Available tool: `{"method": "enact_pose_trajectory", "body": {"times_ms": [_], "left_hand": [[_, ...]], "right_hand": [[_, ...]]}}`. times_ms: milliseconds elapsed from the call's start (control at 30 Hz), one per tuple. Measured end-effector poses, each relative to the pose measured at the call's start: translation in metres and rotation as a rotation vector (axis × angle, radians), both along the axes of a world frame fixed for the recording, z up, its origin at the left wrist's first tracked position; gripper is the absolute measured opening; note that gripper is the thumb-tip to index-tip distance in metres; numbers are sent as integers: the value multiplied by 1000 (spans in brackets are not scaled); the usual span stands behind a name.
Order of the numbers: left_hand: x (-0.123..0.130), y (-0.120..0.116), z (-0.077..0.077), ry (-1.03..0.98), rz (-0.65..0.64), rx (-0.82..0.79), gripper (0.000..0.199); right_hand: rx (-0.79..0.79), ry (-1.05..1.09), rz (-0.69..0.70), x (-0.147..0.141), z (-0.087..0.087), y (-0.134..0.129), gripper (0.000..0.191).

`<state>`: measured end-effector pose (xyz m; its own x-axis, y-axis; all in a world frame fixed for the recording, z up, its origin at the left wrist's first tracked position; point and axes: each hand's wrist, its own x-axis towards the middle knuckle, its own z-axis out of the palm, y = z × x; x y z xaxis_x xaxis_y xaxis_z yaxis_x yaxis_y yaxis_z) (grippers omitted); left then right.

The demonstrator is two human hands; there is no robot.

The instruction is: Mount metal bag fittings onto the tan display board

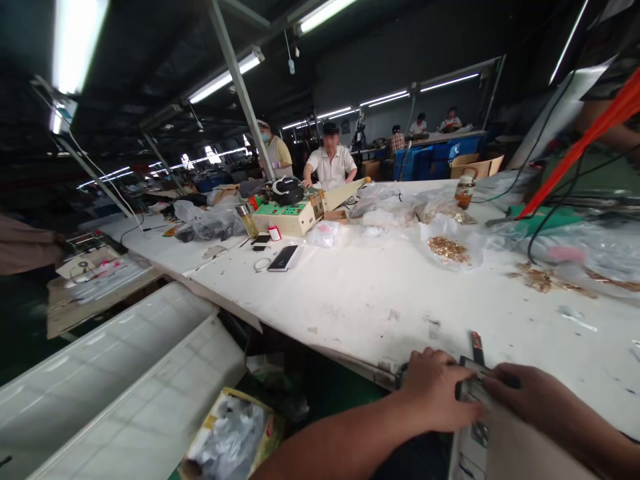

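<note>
At the table's near edge, a flat beige piece with a paler strip and dark markings along its left side runs down out of view. My left hand is at its upper left, index finger and thumb closed in on the edge and face, a gap between them. On the upper edge, my right hand pinches the same piece, with fingertips partly hidden underneath. Just beyond both hands lies a narrow red-and-black item. A dark rounded object shows partly behind my left hand.
On the white table are gold-coloured metal pieces, a black phone-like object, a green-and-cream machine and a jar. A box of plastic bags and white troughs stand below left. A co-worker sits opposite.
</note>
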<state>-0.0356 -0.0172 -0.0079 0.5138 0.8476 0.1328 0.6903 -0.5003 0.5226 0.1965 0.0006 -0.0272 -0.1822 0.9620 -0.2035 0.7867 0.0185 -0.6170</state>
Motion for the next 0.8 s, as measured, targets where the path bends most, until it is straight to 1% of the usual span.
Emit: {"method": "enact_pose_trajectory", "body": {"times_ms": [133, 200, 267, 333, 433, 467, 567, 600, 633, 733, 767, 800], "left_hand": [[9, 4, -1, -40, 81, 16, 48], [15, 8, -1, -53, 111, 6, 41], [19, 12, -1, -76, 139, -13, 39], [21, 14, 0, -104, 168, -29, 40], [23, 14, 7, -119, 196, -55, 37], [24, 13, 11, -111, 201, -74, 34], [24, 13, 24, -71, 208, -164, 27], [24, 15, 27, -64, 205, -199, 28], [24, 20, 30, -57, 208, -233, 33], [26, 44, 34, -2, 225, -349, 56], [28, 52, 35, 23, 213, -382, 58], [30, 60, 36, 47, 191, -409, 56]], "right_hand": [[8, 96, 21, -2, 0, -1, 45], [-14, 121, 28, -4, 3, 0, 45], [-74, 115, 14, -5, 6, 0, 46], [-61, 105, -1, -6, 7, 1, 44], [69, 103, -39, -7, 7, 0, 33], [90, 94, -59, -7, 7, -1, 29], [73, 24, -105, -8, 15, -6, 23], [63, -12, -109, -9, 20, -6, 22], [45, -37, -118, -10, 26, -7, 20], [4, -104, -166, -14, 40, -3, 19], [-3, -113, -182, -14, 44, -3, 20], [-9, -116, -194, -15, 46, -3, 20]]}}
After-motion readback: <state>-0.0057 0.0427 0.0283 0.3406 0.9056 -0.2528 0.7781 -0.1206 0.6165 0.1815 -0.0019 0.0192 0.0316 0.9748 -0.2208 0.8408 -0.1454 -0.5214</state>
